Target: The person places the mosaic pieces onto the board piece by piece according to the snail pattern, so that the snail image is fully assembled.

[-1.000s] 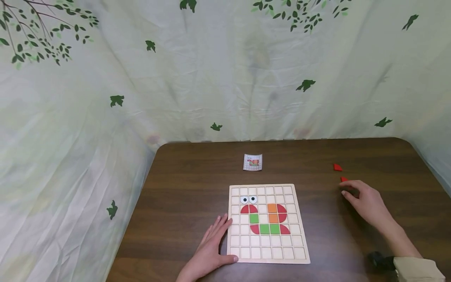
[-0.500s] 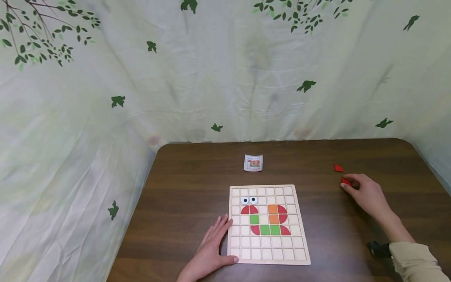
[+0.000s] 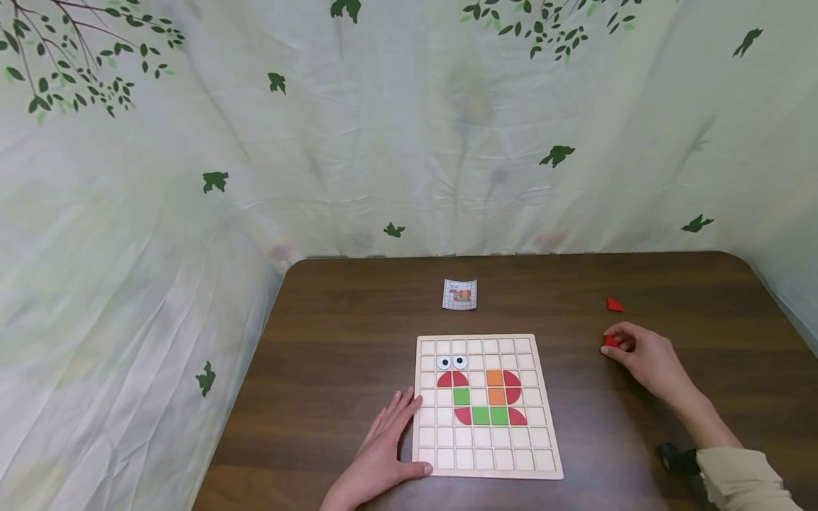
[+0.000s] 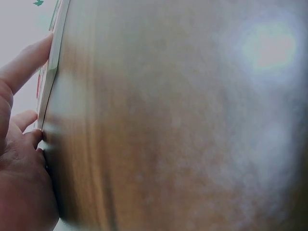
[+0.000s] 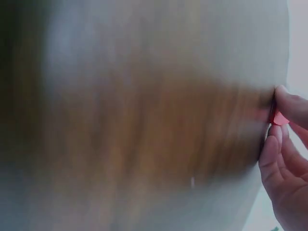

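Note:
Between thumb and fingertips, my right hand (image 3: pixel 648 358) pinches a small red tile (image 3: pixel 611 341) low over the table, right of the board. The right wrist view shows the same red tile (image 5: pixel 280 118) between the fingertips. My left hand (image 3: pixel 382 451) rests with fingers spread along the left edge of a pale wooden grid board (image 3: pixel 482 460), its thumb at the near left corner. On the board lie two eye tiles (image 3: pixel 451 363), green squares (image 3: pixel 488 416), orange squares (image 3: pixel 495 387) and several red quarter-circle tiles (image 3: pixel 512 388). Another red quarter-circle tile (image 3: pixel 615 304) lies beyond my right hand.
Behind the board, a small picture card (image 3: pixel 459 295) with a coloured grid pattern lies on the brown wooden table (image 3: pixel 332 319). A pale curtain (image 3: pixel 409 142) with a leaf print hangs along the table's far edge.
My right hand has closed on the nearer red tile and brought it a little left and toward me. The left hand and the board have stayed in place.

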The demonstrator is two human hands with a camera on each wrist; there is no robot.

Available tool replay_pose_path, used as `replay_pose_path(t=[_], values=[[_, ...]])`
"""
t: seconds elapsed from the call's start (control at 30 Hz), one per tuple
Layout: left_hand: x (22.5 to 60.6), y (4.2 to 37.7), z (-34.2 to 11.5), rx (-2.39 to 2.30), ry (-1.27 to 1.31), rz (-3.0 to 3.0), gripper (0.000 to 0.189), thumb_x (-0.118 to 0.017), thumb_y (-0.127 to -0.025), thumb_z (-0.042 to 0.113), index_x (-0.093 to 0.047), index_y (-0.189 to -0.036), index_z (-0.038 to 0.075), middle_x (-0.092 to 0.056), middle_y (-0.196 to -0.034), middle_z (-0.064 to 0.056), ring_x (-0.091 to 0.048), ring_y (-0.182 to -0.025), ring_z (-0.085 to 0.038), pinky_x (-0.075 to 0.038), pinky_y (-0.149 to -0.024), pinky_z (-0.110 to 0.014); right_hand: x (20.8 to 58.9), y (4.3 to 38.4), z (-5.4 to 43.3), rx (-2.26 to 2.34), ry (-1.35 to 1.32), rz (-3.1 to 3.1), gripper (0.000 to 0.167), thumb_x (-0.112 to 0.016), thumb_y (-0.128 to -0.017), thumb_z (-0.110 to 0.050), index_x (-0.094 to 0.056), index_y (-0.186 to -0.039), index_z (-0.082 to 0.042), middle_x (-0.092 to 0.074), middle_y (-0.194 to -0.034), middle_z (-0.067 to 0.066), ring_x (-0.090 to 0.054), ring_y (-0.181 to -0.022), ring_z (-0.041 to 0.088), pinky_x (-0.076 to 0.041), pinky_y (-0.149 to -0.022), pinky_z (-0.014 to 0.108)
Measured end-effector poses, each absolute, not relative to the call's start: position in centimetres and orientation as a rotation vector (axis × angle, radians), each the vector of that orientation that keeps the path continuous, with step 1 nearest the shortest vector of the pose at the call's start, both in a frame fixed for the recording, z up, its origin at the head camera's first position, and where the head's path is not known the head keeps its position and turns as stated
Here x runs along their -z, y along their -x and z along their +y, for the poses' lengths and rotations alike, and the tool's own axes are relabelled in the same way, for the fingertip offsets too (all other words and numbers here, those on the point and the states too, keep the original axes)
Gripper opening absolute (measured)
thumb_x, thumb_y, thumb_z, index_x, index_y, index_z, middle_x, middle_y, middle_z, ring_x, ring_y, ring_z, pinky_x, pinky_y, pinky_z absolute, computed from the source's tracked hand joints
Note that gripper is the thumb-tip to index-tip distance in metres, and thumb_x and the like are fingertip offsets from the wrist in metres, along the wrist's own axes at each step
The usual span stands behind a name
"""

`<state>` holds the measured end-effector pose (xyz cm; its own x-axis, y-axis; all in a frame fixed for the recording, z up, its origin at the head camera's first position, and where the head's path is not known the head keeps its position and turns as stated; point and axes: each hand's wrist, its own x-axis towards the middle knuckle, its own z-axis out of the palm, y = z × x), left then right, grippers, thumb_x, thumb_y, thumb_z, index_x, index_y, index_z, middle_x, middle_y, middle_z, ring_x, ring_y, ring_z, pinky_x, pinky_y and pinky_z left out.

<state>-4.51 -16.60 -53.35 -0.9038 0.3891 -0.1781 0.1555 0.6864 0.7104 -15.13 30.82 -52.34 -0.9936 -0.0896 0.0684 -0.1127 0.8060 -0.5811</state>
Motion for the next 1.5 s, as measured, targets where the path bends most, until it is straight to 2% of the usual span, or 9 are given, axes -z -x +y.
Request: replay_pose_path(t=[0.27, 0.63, 0.9, 1.07, 1.3, 1.5], values=[[53.5, 4.6, -16.7, -1.038, -0.436, 2.588, 0.097, -0.082, -0.073, 0.047, -0.034, -0.154, 0.023, -0.017, -0.163, 0.004, -0.007, -0.150, -0.022, -0.009, -0.116, -0.055, 52.0, 14.7, 28.1, -0.998, -0.256, -2.919, 0.017, -0.074, -0.087, -0.008, -0.069, -0.103, -0.011, -0.065, -0.085, -0.003, -0.058, -0.075, 0.017, -0.047, -0.062, 0.032], [53.4, 4.6, -16.6, -1.045, -0.436, 2.587, 0.096, -0.083, -0.073, 0.044, -0.035, -0.153, 0.022, -0.018, -0.163, 0.004, -0.007, -0.150, -0.021, -0.009, -0.116, -0.054, 51.8, 14.4, 24.6, -1.031, -0.298, -2.901, 0.019, -0.074, -0.087, -0.006, -0.071, -0.104, -0.013, -0.067, -0.091, -0.002, -0.056, -0.079, 0.018, -0.049, -0.069, 0.038], [53.4, 4.7, -16.5, -1.046, -0.421, 2.577, 0.096, -0.082, -0.073, 0.045, -0.035, -0.154, 0.023, -0.017, -0.163, 0.004, -0.007, -0.150, -0.022, -0.009, -0.116, -0.056, 51.2, 14.4, 22.0, -1.102, -0.344, -2.879, 0.023, -0.074, -0.087, -0.006, -0.070, -0.109, -0.012, -0.068, -0.102, 0.002, -0.060, -0.086, 0.021, -0.054, -0.077, 0.044], [53.4, 4.7, -16.6, -1.053, -0.422, 2.574, 0.096, -0.083, -0.073, 0.044, -0.035, -0.154, 0.023, -0.017, -0.163, 0.004, -0.007, -0.150, -0.022, -0.008, -0.116, -0.056, 51.0, 14.6, 20.2, -1.143, -0.405, -2.871, 0.026, -0.074, -0.086, -0.006, -0.071, -0.111, -0.012, -0.067, -0.106, 0.001, -0.057, -0.086, 0.018, -0.053, -0.074, 0.037], [53.4, 4.6, -16.6, -1.053, -0.429, 2.579, 0.096, -0.083, -0.073, 0.043, -0.035, -0.153, 0.022, -0.018, -0.163, 0.003, -0.007, -0.150, -0.022, -0.009, -0.116, -0.055, 50.8, 14.8, 17.6, -1.258, -0.416, -2.916, 0.024, -0.077, -0.084, -0.009, -0.071, -0.107, -0.015, -0.065, -0.093, -0.005, -0.054, -0.077, 0.016, -0.050, -0.063, 0.026], [53.4, 4.6, -16.6, -1.054, -0.424, 2.573, 0.096, -0.082, -0.073, 0.044, -0.035, -0.154, 0.022, -0.018, -0.163, 0.003, -0.007, -0.150, -0.022, -0.009, -0.116, -0.056, 51.0, 15.1, 15.6, -1.316, -0.507, -2.930, 0.019, -0.079, -0.084, -0.012, -0.073, -0.101, -0.018, -0.064, -0.093, -0.008, -0.054, -0.080, 0.015, -0.051, -0.066, 0.027]])
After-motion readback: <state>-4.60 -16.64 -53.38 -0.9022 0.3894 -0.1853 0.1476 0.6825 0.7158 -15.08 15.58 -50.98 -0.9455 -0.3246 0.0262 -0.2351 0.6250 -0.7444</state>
